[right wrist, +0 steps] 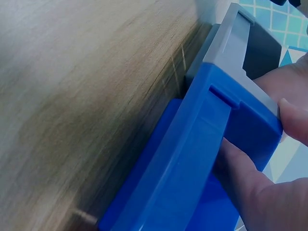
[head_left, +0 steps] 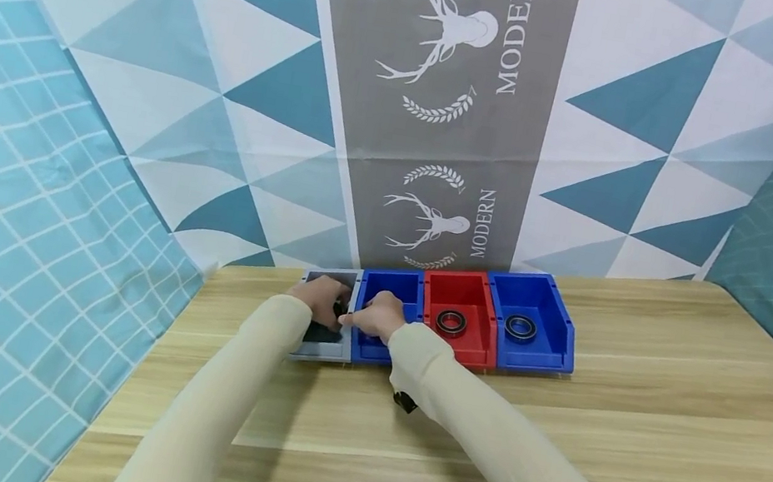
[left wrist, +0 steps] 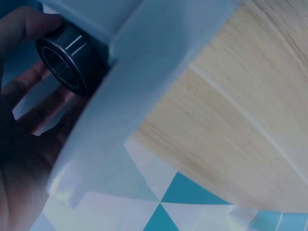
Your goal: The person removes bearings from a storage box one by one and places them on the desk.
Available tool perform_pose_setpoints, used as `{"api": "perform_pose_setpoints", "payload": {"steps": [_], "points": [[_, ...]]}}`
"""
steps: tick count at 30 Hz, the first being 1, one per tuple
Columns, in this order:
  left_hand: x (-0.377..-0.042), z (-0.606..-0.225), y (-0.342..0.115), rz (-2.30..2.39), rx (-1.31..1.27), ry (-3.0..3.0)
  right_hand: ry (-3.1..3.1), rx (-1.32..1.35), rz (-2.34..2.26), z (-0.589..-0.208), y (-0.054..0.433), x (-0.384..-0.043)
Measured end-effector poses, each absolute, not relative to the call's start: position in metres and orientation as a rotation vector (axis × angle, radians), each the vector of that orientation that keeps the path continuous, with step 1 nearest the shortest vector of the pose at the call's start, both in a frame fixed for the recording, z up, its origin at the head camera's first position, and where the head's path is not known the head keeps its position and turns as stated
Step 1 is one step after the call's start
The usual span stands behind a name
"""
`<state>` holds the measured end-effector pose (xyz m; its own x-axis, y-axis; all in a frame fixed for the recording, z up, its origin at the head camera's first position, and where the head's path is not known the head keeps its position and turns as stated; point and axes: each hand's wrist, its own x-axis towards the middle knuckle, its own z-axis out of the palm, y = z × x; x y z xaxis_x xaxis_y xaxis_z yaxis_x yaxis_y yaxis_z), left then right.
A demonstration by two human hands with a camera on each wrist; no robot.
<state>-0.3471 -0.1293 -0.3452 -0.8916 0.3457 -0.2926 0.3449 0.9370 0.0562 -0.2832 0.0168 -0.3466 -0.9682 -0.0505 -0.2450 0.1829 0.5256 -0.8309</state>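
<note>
My left hand [head_left: 324,300] reaches into the grey bin [head_left: 331,352] at the left end of the row. Its thumb presses on a black ring-shaped bearing [left wrist: 90,60] and the fingers lie behind it, inside the bin, in the left wrist view. My right hand [head_left: 378,317] is at the neighbouring blue bin [head_left: 392,277]. In the right wrist view a finger [right wrist: 240,168] reaches inside the blue bin while the thumb [right wrist: 294,120] lies over the rim by the grey bin, pinching the side wall between them.
A red bin [head_left: 474,356] holds a bearing [head_left: 439,322], and another blue bin [head_left: 549,361] at the right end holds a second bearing [head_left: 508,328]. The bins stand side by side on a wooden table [head_left: 609,462], against a patterned cloth backdrop [head_left: 448,141].
</note>
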Motion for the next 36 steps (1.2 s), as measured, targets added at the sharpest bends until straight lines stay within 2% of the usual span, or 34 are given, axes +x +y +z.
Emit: {"api": "perform_pose_setpoints", "payload": {"steps": [10,36], "points": [[-0.344,-0.342,-0.131,-0.029,0.667,2.816,2.533,0.121,-1.422,-0.346,0.017,-0.282],[-0.325,-0.317,-0.134,-0.111,0.712,2.778,2.5,0.132,-1.426,-0.343,0.017,-0.281]]}}
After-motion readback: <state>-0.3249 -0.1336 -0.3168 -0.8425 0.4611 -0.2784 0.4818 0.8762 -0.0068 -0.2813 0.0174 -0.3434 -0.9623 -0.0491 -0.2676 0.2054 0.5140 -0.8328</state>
